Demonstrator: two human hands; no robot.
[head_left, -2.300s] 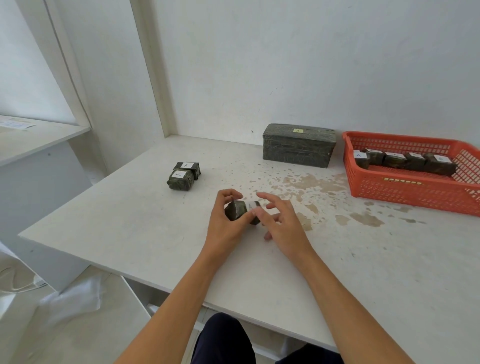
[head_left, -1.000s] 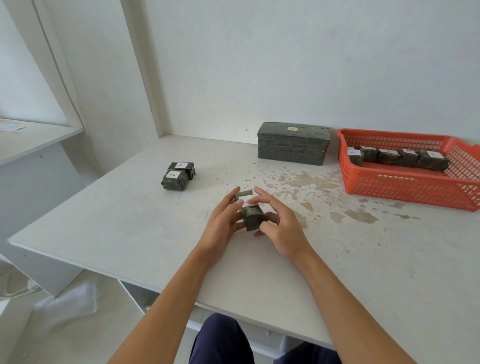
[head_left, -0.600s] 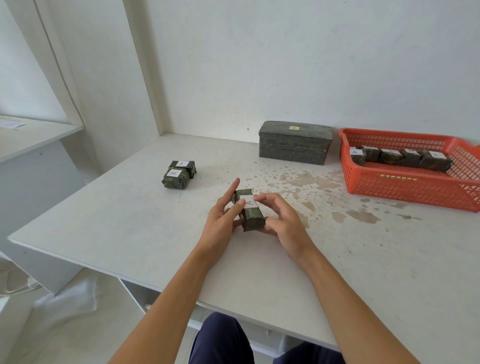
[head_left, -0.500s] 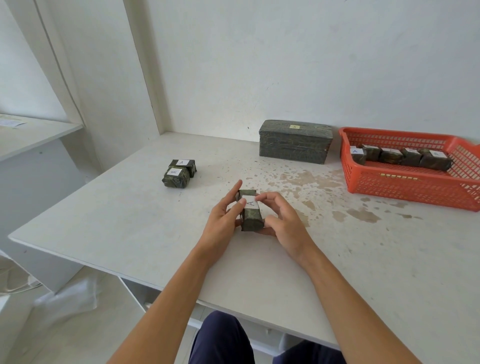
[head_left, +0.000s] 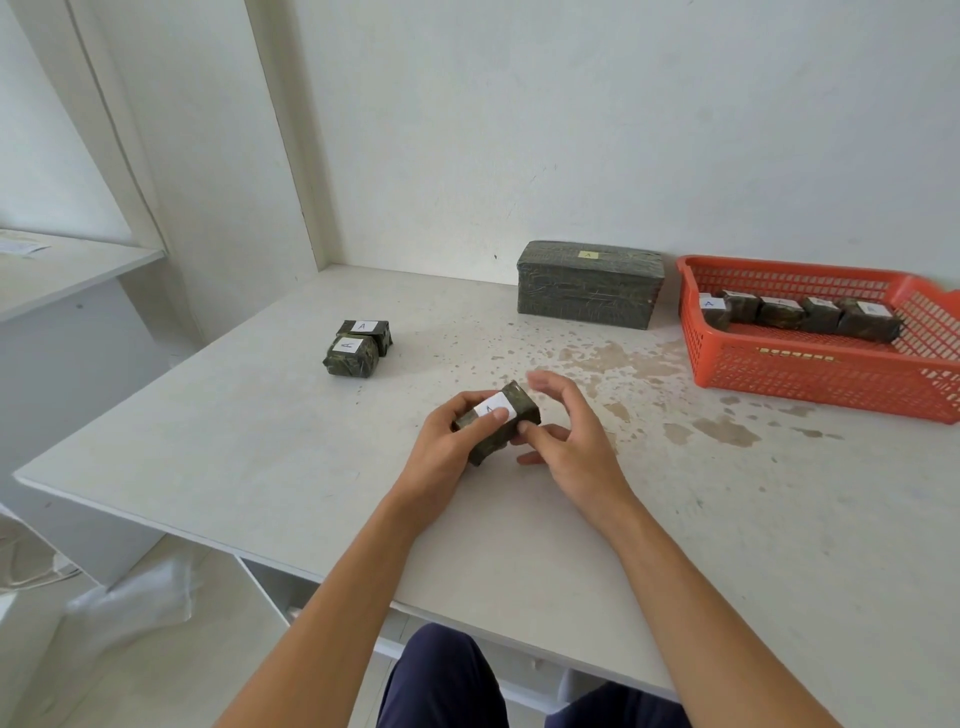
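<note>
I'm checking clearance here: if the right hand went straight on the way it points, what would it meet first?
Probably the far end of the wrapped block, gripped by the left hand; the right hand points away and leftward beside it. Past that, bare table; depth unclear.

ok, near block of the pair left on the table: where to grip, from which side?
Likely from above, grip across its left and right faces. The near block lies flat, label up, and its far face touches the second block, leaving those sides free.
</note>
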